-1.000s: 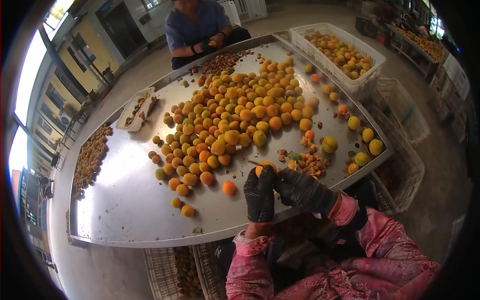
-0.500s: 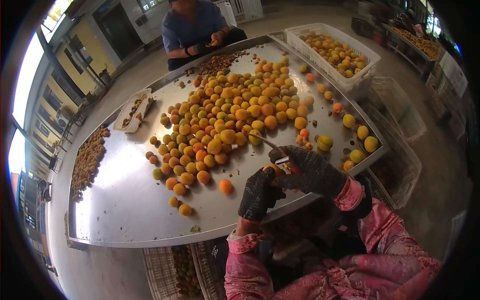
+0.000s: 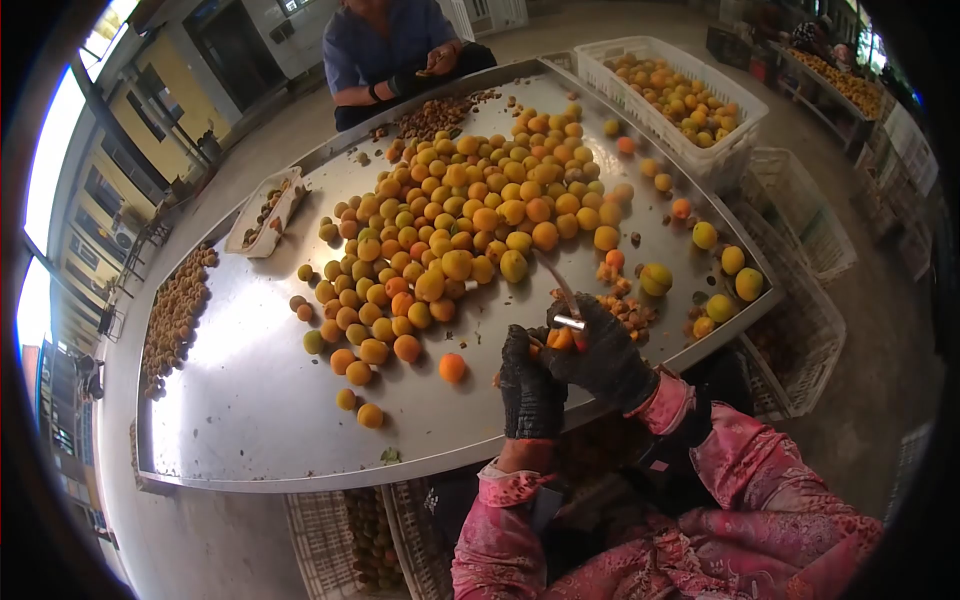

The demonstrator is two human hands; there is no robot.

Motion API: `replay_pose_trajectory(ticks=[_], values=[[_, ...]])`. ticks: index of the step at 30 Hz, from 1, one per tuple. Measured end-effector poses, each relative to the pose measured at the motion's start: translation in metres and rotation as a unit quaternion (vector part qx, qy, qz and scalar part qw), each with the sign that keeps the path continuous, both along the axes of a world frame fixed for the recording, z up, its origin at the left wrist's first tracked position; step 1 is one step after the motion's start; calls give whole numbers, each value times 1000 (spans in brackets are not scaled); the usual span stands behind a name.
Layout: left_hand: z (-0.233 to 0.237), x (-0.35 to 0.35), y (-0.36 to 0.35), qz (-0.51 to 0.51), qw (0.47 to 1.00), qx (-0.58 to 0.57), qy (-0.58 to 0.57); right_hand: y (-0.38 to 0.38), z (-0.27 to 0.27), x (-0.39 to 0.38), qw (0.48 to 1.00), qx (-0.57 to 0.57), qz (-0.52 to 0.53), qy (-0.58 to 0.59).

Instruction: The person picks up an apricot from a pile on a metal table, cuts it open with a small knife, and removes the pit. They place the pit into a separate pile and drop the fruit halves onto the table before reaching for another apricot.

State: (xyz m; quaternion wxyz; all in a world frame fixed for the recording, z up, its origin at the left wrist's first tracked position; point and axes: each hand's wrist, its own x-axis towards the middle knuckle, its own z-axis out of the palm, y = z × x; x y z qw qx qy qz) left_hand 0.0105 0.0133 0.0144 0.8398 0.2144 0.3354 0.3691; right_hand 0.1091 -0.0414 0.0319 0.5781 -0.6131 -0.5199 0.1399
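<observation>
In dark gloves, both my hands meet over the near edge of the metal table. My left hand is closed around an apricot, whose orange flesh shows between the two hands. My right hand grips a knife with a thin curved blade, a shiny collar and a reddish handle; the blade points away over the table. Past my hands lies a large pile of whole apricots. Beside my right hand sits a small heap of orange-brown pieces.
Brown pits line the table's left side, near a small white tray. More pits lie before a co-worker across the table. A white crate of apricots stands at the back right, and other crates are on the right.
My left hand has moved slightly right and turned more upright, closer against the right hand. The right hand has shifted a little right and down with the knife. The co-worker's hands have moved slightly.
</observation>
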Motion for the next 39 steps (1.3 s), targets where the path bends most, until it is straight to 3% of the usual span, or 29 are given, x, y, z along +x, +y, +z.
replay_pose_trajectory(ticks=[1,2,4,8,10,11,12,13,14,15,17,18,19,20,21,23,24,26,29,30,31,32,34,35,37,39], values=[[0,-1,1,0,1000,-1,2,-1,-1,-1,996,-13,2,85],[1,-4,2,-26,999,18,-17,-1,-4,-1,996,-14,1,86],[1,-4,3,-51,997,37,-36,0,-12,-2,961,-7,17,277],[-12,-1,12,7,998,27,-57,-23,-4,9,923,-101,6,372],[-11,-10,21,3,992,38,-121,-41,24,11,846,-110,110,510],[-6,-10,20,2,992,40,-120,-46,25,14,846,-107,111,511],[-2,-9,18,3,993,66,-100,-52,25,17,908,-162,162,350],[-1,-7,16,4,993,90,-80,-60,22,21,938,-213,207,176],[-1,-6,15,5,993,89,-81,-67,10,24,907,-225,272,230],[-2,-4,15,3,992,100,-73,-71,0,27,906,-227,273,229],[-8,-4,16,2,992,112,-65,-77,-12,29,954,-162,253,-18],[-15,-4,18,-21,989,122,-76,-78,-6,29,954,-163,251,-18],[-17,-3,19,-44,986,133,-87,-79,5,28,945,-196,204,163],[-16,-2,17,-46,986,132,-87,-77,13,27,902,-222,150,340],[-11,-2,16,-69,988,88,-106,-73,19,28,901,-222,148,342],[-8,1,11,-93,987,42,-126,-62,30,34,895,-55,116,427],[-9,4,8,-101,989,47,-97,-54,34,35,896,-55,113,427],[-9,8,2,-111,990,48,-67,-36,39,33,889,119,87,434],[-2,13,-9,-124,990,68,-23,-10,29,38,905,178,52,384],[3,15,-17,-101,984,141,37,1,30,40,840,207,118,487],[5,16,-21,-78,969,213,97,5,32,40,840,207,115,488],[1,15,-18,-80,969,212,98,9,35,37,841,209,95,490],[-5,14,-10,-145,989,31,-5,19,37,30,838,224,60,494],[-7,14,-14,-145,989,28,-4,21,35,29,838,223,59,495],[0,15,-23,-120,966,198,117,25,30,26,827,227,52,512],[-5,13,-19,-125,976,150,100,27,22,25,834,223,49,503]])
